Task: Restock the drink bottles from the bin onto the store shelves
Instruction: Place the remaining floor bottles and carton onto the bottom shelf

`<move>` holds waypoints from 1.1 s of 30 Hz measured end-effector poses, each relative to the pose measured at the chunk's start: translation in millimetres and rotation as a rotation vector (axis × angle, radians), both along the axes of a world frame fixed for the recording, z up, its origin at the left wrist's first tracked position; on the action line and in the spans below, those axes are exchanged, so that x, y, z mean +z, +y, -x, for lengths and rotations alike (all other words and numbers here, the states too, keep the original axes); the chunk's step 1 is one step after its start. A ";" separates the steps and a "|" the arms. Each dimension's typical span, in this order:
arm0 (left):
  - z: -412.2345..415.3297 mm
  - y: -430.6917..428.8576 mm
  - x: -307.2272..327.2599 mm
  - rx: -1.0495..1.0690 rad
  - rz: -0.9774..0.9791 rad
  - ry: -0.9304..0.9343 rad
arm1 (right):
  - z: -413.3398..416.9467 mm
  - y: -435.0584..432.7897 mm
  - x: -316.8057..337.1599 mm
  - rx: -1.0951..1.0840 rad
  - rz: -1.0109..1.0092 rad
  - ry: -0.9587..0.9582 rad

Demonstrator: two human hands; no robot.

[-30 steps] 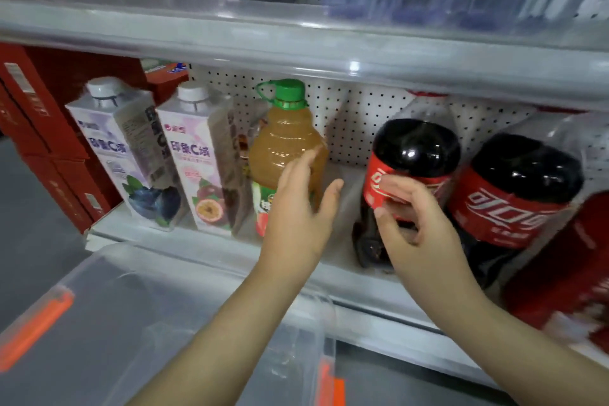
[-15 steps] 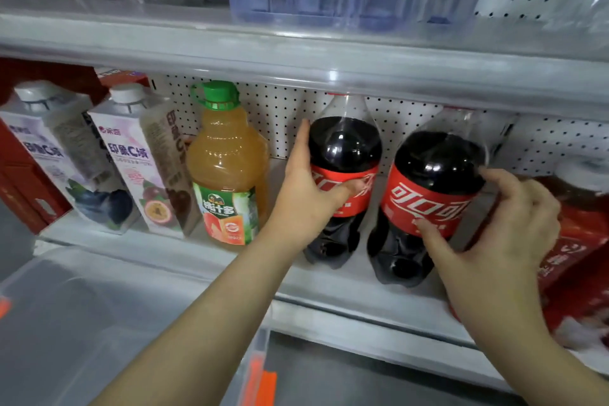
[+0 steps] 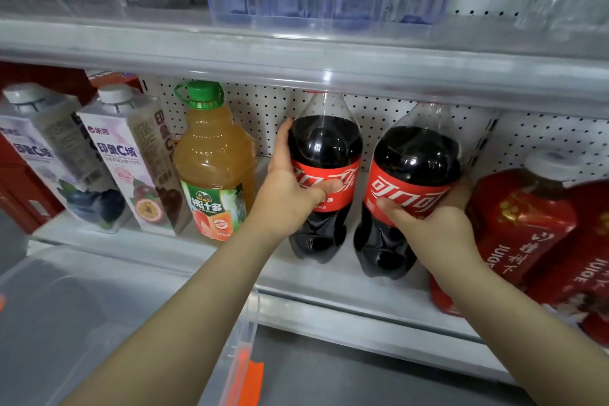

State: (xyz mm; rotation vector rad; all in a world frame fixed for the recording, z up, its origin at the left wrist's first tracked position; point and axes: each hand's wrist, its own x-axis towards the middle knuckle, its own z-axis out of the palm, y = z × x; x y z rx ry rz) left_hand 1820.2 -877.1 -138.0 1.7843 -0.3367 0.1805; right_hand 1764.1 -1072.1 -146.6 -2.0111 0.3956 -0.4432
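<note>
- Orange juice bottle (image 3: 214,168) centre-left, red jug (image 3: 520,224) right; upper shelf (image 3: 296,56) edge hides caps.
- Left hand (image 3: 290,181) grips left cola bottle (image 3: 324,142), right hand (image 3: 438,227) grips right cola bottle (image 3: 415,155).
- Both upright, necks up.

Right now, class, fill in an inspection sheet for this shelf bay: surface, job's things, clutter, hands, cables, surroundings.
Surface: white shelf, drinks standing in a row.
Job's things: left cola and right cola upright, side by side; clear bin below, in front.
Clutter: nothing seen.
Hands: left hand grips left cola; right hand grips right cola.
Cables: nothing seen.
Surroundings: cartons and juice bottle to the left, red jugs to the right, pegboard behind, upper shelf above.
</note>
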 end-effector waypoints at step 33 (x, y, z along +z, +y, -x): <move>-14.4 14.9 -12.7 -0.036 -0.178 0.132 | -0.5 -19.5 -29.1 0.166 -0.051 -0.009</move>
